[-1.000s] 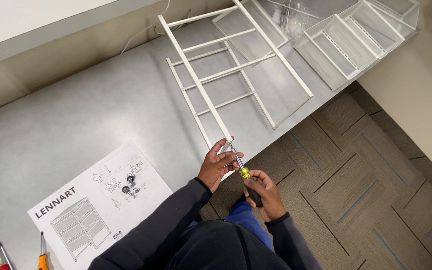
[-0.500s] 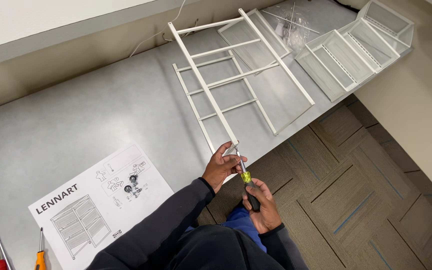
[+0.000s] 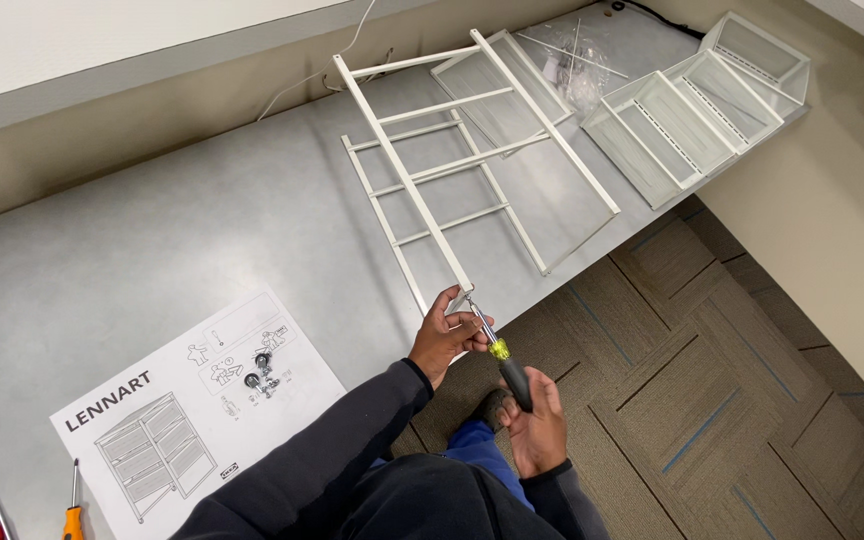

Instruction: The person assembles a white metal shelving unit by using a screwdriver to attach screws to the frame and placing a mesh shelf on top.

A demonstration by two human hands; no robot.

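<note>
A grey table [image 3: 152, 230] carries a white metal frame [image 3: 452, 170] whose near end overhangs the edge. The left hand [image 3: 444, 330] pinches that frame end; the right hand [image 3: 537, 425] is closed round a screwdriver [image 3: 500, 352], tip at the end. Risk, as judged: the tip slips off, or the unclamped frame shifts.
</note>
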